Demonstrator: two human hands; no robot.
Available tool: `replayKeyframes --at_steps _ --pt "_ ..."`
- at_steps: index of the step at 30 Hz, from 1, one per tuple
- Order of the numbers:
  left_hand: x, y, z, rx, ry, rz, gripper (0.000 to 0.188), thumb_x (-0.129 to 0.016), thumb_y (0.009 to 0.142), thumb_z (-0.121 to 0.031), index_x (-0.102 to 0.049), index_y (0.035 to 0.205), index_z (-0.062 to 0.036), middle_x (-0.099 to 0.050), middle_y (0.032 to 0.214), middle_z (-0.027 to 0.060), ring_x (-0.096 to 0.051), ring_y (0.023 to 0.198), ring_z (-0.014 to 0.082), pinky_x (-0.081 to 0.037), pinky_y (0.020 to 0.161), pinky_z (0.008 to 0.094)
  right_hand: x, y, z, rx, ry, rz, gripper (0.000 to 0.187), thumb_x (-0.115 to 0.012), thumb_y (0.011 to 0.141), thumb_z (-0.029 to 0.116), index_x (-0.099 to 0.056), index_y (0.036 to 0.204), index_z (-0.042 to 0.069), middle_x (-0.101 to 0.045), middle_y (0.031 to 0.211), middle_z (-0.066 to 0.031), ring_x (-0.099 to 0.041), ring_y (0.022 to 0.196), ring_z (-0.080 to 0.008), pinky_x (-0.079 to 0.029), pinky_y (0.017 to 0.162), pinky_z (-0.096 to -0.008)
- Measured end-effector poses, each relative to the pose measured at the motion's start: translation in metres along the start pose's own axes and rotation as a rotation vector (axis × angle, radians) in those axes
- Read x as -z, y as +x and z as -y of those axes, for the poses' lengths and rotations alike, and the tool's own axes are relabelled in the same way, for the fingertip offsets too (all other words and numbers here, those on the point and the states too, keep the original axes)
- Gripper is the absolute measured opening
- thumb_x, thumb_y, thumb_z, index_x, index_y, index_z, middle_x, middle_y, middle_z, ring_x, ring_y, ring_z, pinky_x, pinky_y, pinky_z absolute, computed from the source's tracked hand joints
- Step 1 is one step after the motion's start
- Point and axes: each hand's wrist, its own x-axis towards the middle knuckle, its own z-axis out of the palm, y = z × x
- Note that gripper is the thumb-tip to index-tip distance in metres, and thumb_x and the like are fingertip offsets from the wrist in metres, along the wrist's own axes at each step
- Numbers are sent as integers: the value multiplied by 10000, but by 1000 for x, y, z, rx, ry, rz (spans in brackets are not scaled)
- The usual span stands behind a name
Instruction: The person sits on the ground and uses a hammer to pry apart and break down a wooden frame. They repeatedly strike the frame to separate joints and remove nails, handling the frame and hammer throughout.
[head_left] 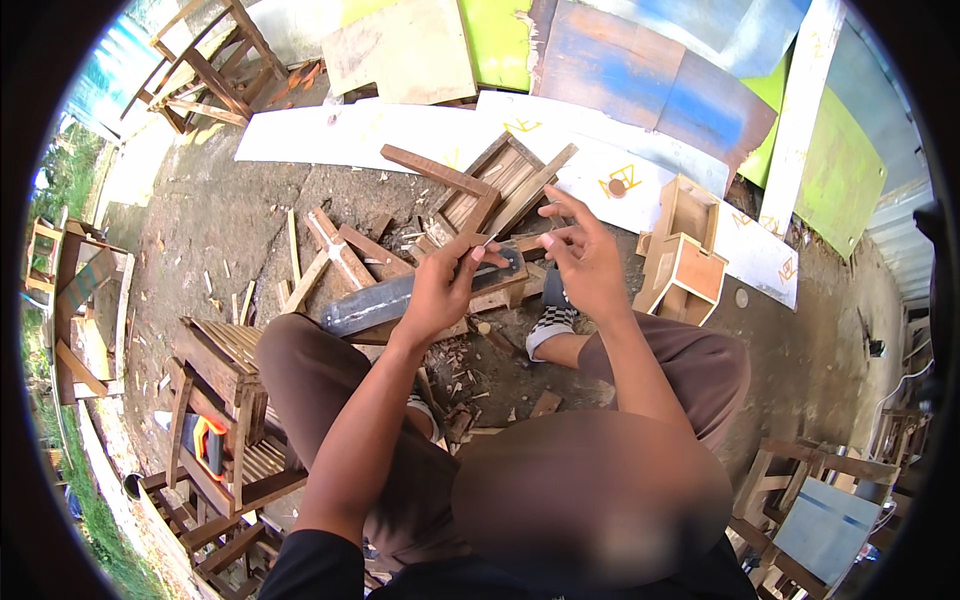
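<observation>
Both of my hands are raised in front of my knees, above a low workpiece. My left hand (445,290) is closed, thumb against fingers, on a small thin piece too small to name. Facing it, my right hand (588,268) has its fingers apart, with the index finger stretched up and the thumb toward the left hand; I see nothing held in it. Below the hands lies a dark grey board (370,307) with a worn surface, partly hidden by my left hand. Just beyond stands a slatted wooden frame (505,172) with a loose wooden bar (425,167) beside it.
Wood offcuts (340,250) and chips litter the concrete floor. A small wooden cabinet (685,262) stands at the right on white sheets (350,135). An orange-handled saw (209,445) hangs by a slatted wooden piece at left. Wooden chair frames (205,75) stand around.
</observation>
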Motion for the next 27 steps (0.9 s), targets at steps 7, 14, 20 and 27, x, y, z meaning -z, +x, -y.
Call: replayKeyframes --at_steps 7,14,20,27 --pt "-4 2 3 -217 102 -65 189 -680 1059 -149 -770 1094 14 -812 980 129 -742 899 221 -560 831 362 -20 -11 -13 13 -142 202 228 -820 964 153 -805 1156 31 -785 1007 -71 -705 874 -127 -536 759 -297" --pt "4 0 -4 -21 80 -10 216 -671 1065 -163 -782 1081 21 -809 948 145 -767 889 230 -566 833 362 -6 2 -18 89 172 12 124 -688 1053 57 -747 1140 -8 -788 1055 -81 -733 916 -126 -583 816 -264" --pt "1 3 -3 -38 63 -99 267 -679 1066 -216 -780 1138 21 -814 974 126 -766 952 191 -568 891 354 -9 0 -16 28 -252 84 129 -641 1064 31 -734 1146 -6 -794 1035 -98 -759 953 -147 -601 814 -284" --pt "2 2 -3 23 69 -77 278 -707 1045 -234 -778 1148 15 -815 987 127 -770 954 192 -572 862 351 -14 -2 -19 225 -411 137 147 -668 1011 20 -734 1141 -2 -777 998 -185 -777 886 -236 -583 778 -347"
